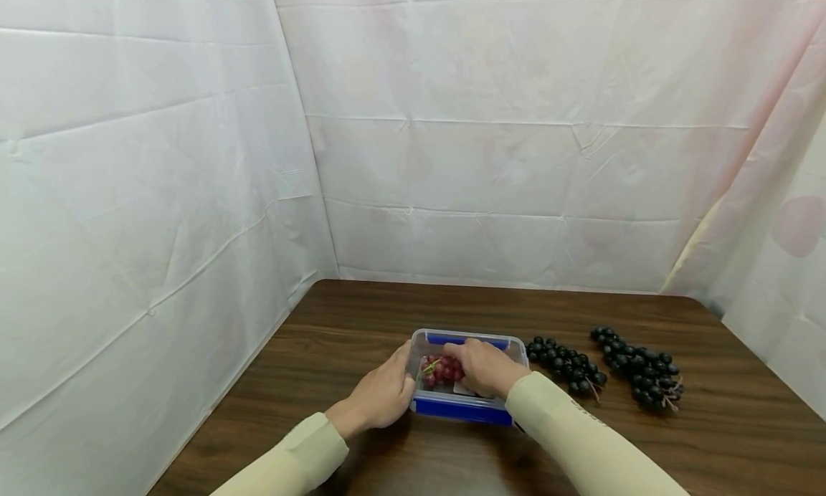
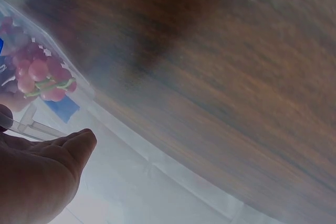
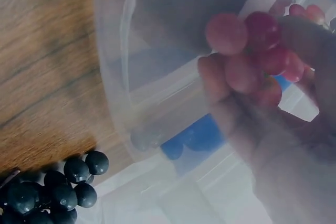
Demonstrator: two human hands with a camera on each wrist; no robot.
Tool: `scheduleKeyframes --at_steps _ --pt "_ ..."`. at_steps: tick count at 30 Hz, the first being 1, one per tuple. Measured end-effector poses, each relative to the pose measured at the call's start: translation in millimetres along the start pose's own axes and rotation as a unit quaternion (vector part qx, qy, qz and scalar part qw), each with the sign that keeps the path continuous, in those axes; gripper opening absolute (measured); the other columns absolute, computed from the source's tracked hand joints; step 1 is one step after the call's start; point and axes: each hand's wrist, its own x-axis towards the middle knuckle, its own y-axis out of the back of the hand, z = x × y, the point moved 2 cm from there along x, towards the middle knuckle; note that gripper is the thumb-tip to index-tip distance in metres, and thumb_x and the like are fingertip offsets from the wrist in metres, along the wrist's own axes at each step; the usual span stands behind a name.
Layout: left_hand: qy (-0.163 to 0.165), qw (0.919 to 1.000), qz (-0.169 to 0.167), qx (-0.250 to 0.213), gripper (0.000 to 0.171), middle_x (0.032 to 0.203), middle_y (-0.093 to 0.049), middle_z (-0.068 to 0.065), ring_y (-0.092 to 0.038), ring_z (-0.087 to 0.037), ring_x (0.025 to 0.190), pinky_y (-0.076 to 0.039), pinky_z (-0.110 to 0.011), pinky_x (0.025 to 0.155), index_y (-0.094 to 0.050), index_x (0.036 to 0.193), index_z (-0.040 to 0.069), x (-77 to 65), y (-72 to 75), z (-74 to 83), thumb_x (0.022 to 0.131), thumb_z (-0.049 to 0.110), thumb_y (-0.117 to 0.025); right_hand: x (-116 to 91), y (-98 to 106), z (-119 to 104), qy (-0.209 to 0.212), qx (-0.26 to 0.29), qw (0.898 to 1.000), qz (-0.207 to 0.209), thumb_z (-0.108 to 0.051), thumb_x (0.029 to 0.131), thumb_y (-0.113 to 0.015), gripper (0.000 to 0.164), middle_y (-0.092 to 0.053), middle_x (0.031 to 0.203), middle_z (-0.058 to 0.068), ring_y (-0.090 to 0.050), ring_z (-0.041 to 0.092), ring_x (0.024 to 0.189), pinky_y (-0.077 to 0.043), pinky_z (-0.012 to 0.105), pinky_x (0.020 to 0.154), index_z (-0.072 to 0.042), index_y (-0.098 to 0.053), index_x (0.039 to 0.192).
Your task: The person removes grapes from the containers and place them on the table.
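A clear plastic container with blue clips stands on the table, its top uncovered. My left hand rests along its left wall with the fingers extended. In the left wrist view, part of that hand shows beside the clear wall. My right hand reaches down inside the container and grips a bunch of red grapes. The right wrist view shows the red grapes between the thumb and fingers, seen through the hazy plastic. Part of the bunch is hidden by the right hand.
Just right of the container lies a bunch of black grapes. Farther right is a second black bunch, stems toward me. The dark wooden table is enclosed by white sheeting at the back and sides.
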Motion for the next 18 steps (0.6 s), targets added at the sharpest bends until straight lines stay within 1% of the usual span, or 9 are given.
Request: scheduleKeyframes --at_steps 4,8,10,14,18 --pt "0.004 1.0000 0.000 0.000 0.064 0.164 -0.030 -0.022 -0.039 -0.033 0.146 -0.038 -0.052 0.114 -0.021 0.160 -0.006 0.7 0.3 0.2 0.102 0.015 -0.039 -2.0 2.7 1.6 0.006 0.022 1.000 0.006 -0.008 0.087 -0.080 0.042 -0.061 0.092 0.002 -0.060 0.016 0.078 -0.057 0.039 0.075 -0.024 -0.062 0.122" --pt "0.013 0.9999 -0.007 0.003 0.064 0.165 -0.028 -0.020 -0.037 -0.031 0.148 -0.037 -0.050 0.116 -0.020 0.161 -0.005 1.6 -1.0 -0.6 0.103 0.016 -0.037 -4.0 4.3 3.4 0.017 0.040 0.999 0.018 -0.010 0.086 -0.081 0.041 -0.059 0.085 -0.001 -0.057 0.014 0.072 -0.054 0.035 0.068 -0.022 -0.062 0.120" --pt "0.015 0.9998 -0.010 0.002 0.064 0.165 -0.028 -0.020 -0.036 -0.031 0.148 -0.036 -0.050 0.116 -0.020 0.161 -0.004 1.8 -1.4 -1.0 0.103 0.017 -0.037 -4.9 6.2 4.5 0.025 0.048 0.998 0.027 -0.010 0.087 -0.081 0.038 -0.058 0.082 -0.004 -0.055 0.012 0.069 -0.052 0.032 0.064 -0.022 -0.061 0.117" --pt "0.013 0.9999 -0.009 0.002 0.064 0.165 -0.028 -0.020 -0.037 -0.032 0.147 -0.037 -0.050 0.115 -0.020 0.161 -0.004 1.6 -0.9 -0.8 0.103 0.018 -0.037 -6.3 12.3 7.4 0.032 0.074 0.996 0.047 -0.007 0.086 -0.080 0.035 -0.061 0.085 -0.005 -0.056 0.011 0.070 -0.051 0.031 0.063 -0.021 -0.061 0.112" --pt "0.011 0.9999 -0.003 0.003 0.065 0.164 -0.031 -0.021 -0.040 -0.032 0.146 -0.039 -0.051 0.114 -0.022 0.161 -0.005 1.5 -0.3 -0.5 0.102 0.018 -0.038 -8.9 19.5 10.2 0.027 0.079 0.995 0.058 -0.009 0.086 -0.080 0.034 -0.061 0.086 -0.003 -0.056 0.013 0.071 -0.051 0.032 0.064 -0.022 -0.061 0.111"
